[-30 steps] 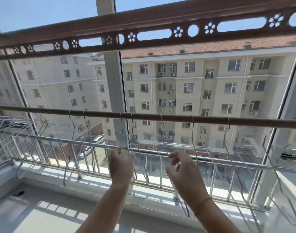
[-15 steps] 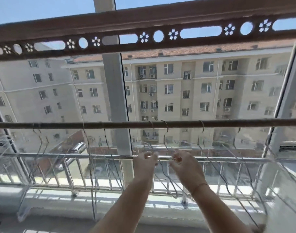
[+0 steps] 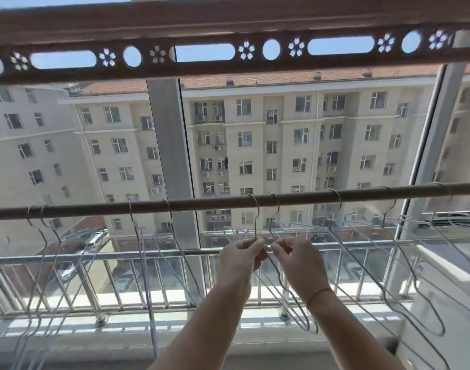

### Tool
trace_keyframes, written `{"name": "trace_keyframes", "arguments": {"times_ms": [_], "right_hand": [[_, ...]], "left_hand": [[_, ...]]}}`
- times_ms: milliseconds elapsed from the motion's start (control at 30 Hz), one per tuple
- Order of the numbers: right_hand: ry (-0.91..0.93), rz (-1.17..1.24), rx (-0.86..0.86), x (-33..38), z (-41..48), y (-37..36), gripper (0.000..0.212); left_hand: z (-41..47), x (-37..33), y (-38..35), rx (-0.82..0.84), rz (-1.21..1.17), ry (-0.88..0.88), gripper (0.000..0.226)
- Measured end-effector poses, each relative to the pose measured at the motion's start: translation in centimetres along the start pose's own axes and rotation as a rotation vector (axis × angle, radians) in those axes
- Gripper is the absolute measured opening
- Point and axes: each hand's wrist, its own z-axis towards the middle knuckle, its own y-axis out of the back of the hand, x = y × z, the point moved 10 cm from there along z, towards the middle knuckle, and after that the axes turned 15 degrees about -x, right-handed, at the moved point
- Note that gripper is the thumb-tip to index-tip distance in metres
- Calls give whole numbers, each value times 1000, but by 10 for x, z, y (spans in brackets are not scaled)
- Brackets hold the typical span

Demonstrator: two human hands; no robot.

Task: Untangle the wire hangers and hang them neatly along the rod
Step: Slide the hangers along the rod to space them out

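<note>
Both hands have drawn in close since a moment ago, and now they nearly touch just under the rod (image 3: 228,202). Her left hand (image 3: 240,259) pinches the neck of one wire hanger (image 3: 256,225), fingers closed tight around the thin wire below its hook. Right beside it, the right hand (image 3: 297,260) grips the neck of the neighbouring hanger (image 3: 274,222) the same way, a red thread at the wrist. Both hooks sit over the rod, close together near its middle. Below the hands the two frames seem to cross, though the wires are too fine to be sure. More hangers (image 3: 137,236) dangle to the left and others (image 3: 383,217) to the right, in front of the steel railing (image 3: 121,256).
</note>
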Motion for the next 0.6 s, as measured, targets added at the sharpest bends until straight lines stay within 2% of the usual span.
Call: {"name": "trace_keyframes", "arguments": {"times_ms": [300,600], "right_hand": [[-44,25,-18,-13,9,11,20],[-85,12,-29,-27,14,22,19]], "left_hand": [[9,-4,37,-127,-60,-14,10],[13,-4,54,-172,-47,-16,13]]}}
